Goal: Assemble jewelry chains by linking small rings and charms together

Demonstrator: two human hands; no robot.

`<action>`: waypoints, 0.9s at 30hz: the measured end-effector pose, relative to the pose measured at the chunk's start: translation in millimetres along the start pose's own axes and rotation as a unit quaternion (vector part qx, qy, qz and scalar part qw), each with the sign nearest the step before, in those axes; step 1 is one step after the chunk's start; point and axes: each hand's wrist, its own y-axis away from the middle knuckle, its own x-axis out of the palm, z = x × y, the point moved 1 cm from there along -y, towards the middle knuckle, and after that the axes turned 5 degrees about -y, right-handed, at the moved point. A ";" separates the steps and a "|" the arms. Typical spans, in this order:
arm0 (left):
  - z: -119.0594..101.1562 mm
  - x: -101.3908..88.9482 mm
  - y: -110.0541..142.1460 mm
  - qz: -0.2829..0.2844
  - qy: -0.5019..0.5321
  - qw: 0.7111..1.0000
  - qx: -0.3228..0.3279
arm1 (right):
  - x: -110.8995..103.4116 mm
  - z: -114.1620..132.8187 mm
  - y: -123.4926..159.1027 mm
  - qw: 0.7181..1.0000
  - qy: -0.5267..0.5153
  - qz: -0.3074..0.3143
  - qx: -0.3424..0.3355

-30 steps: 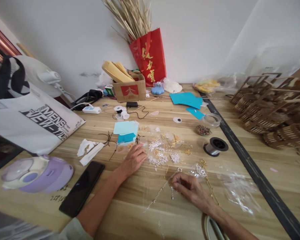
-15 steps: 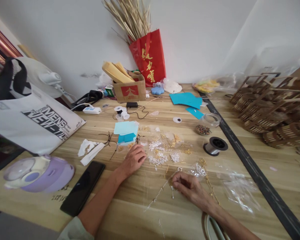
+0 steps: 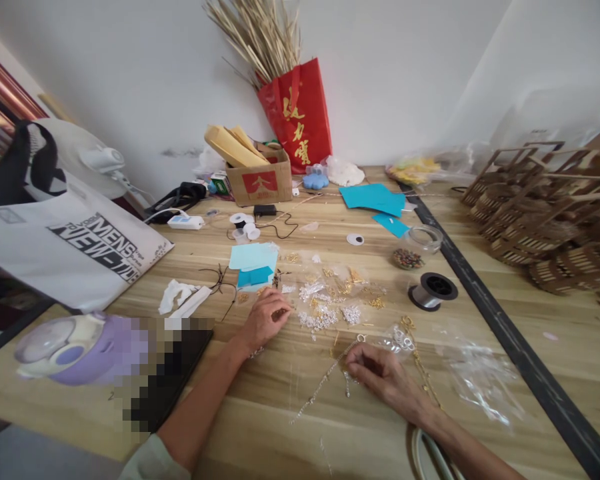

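At the middle of the tabletop, the silver chain lies just left of the right hand, whose fingers curl narrowly; whether they grip anything I cannot tell. The left hand bends its fingers beside white beads (its grip, too, cannot be told). To the right, a clear jar contains dark mixed beads. On the far side, a cardboard box holds yellow envelopes, and dry stalks rise from a red bag.
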 end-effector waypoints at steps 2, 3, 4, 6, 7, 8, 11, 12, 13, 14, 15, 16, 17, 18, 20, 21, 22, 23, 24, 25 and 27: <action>-0.2 0.2 -0.5 0.007 -0.003 1.000 0.001 | -0.3 -0.6 0.0 1.000 -0.004 0.002 0.003; -0.7 0.4 -0.9 0.011 -0.006 1.000 0.002 | -0.4 -0.9 0.1 1.000 -0.005 0.003 0.005; -1.3 0.5 -1.4 0.014 -0.007 1.000 0.002 | -0.4 -1.0 0.2 1.000 -0.006 0.003 0.006; -2.6 0.6 -2.1 0.014 -0.003 1.000 0.002 | -0.5 -0.7 0.5 1.000 -0.004 0.001 0.007; -3.3 0.6 -2.4 0.012 0.000 1.000 0.003 | -0.5 -0.4 0.6 1.000 -0.003 0.000 0.008; -4.0 0.5 -2.6 0.010 0.003 1.000 0.003 | -0.6 -0.1 0.7 1.000 -0.002 0.000 0.007; -6.1 -0.4 -3.1 0.008 0.003 1.000 0.008 | -0.8 0.4 1.0 1.000 -0.006 0.004 0.006; -6.7 -0.8 -3.2 0.009 0.001 1.000 0.010 | -1.0 0.5 1.1 1.000 -0.008 0.004 0.007; -7.1 -1.3 -3.3 0.010 -0.003 1.000 0.011 | -1.2 0.4 1.2 1.000 -0.010 0.004 0.008; -7.5 -1.8 -3.4 0.011 -0.006 1.000 0.012 | -1.4 0.4 1.3 1.000 -0.010 0.004 0.008; -7.7 -2.3 -3.3 0.011 -0.009 1.000 0.012 | -1.5 0.4 1.4 1.000 -0.008 0.003 0.010; -7.7 -2.7 -3.2 0.008 -0.011 1.000 0.011 | -1.5 0.5 1.4 1.000 -0.006 0.003 0.010; -7.6 -3.0 -2.9 0.006 -0.012 1.000 0.010 | -1.5 0.6 1.5 1.000 -0.004 0.002 0.010; -7.4 -3.2 -2.6 0.004 -0.012 1.000 0.007 | -1.4 0.7 1.5 1.000 -0.002 0.004 0.011; -6.9 -3.1 -1.7 0.004 -0.012 1.000 0.001 | -1.2 0.9 1.5 1.000 0.001 0.005 0.010; -6.7 -2.9 -1.3 0.005 -0.012 1.000 -0.001 | -1.1 1.0 1.6 1.000 0.001 0.006 0.008; -6.6 -2.6 -1.0 0.006 -0.014 1.000 -0.002 | -1.1 1.0 1.6 1.000 0.000 0.005 0.005; -6.8 -2.3 -0.9 0.006 -0.016 1.000 -0.003 | -1.1 1.1 1.6 1.000 -0.001 0.005 0.003; -7.3 -2.1 -1.0 0.003 -0.018 1.000 -0.003 | -1.1 1.1 1.7 1.000 -0.002 0.005 0.002; -8.3 -1.9 -1.3 0.000 -0.018 1.000 -0.003 | -1.3 1.1 1.7 1.000 -0.002 0.003 0.001; -11.7 -2.2 -2.8 -0.008 -0.011 1.000 -0.007 | -1.5 1.1 1.7 1.000 0.005 0.000 0.001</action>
